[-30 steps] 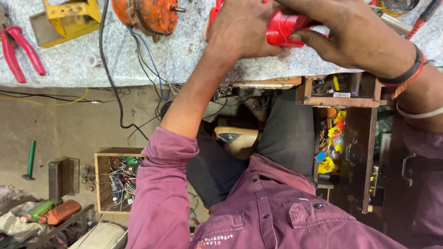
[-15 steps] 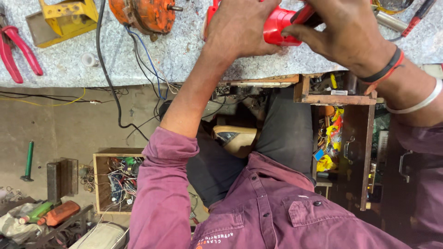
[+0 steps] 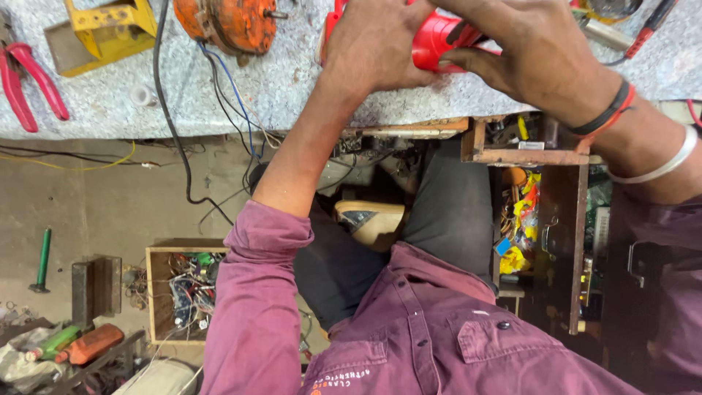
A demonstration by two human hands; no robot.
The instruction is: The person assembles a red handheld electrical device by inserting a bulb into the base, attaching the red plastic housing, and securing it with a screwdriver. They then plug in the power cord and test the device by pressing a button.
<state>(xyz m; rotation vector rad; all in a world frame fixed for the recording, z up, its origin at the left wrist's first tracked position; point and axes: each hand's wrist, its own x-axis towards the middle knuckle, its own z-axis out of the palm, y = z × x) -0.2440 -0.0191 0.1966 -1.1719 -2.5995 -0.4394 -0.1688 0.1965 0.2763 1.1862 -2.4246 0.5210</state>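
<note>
1. Gripping a red tool (image 3: pixel 437 45) from both sides, the two hands meet at the near edge of the bench (image 3: pixel 292 88).
2. Left hand (image 3: pixel 373 44) lies closed over the tool's left part, covering most of it; its fingers wrap down around the body.
3. Right hand (image 3: pixel 534 55) closes on the tool's right end, thumb pressed along the near side of the red shell.
4. Between the two hands only a short red stretch with a dark slot shows; whether the tool rests on the bench or is lifted off it cannot be told.
5. Its long axis seems to run left to right, roughly along the bench edge, so each hand has one end. Neither is clearly nearer.
6. Left of the hands lie an orange motor (image 3: pixel 230 22) with trailing wires, a yellow bracket (image 3: pixel 102 33) and red pliers (image 3: pixel 29 84), all well apart from the grip.
7. Below the bench an open drawer (image 3: pixel 526 153) holds small parts.
</note>
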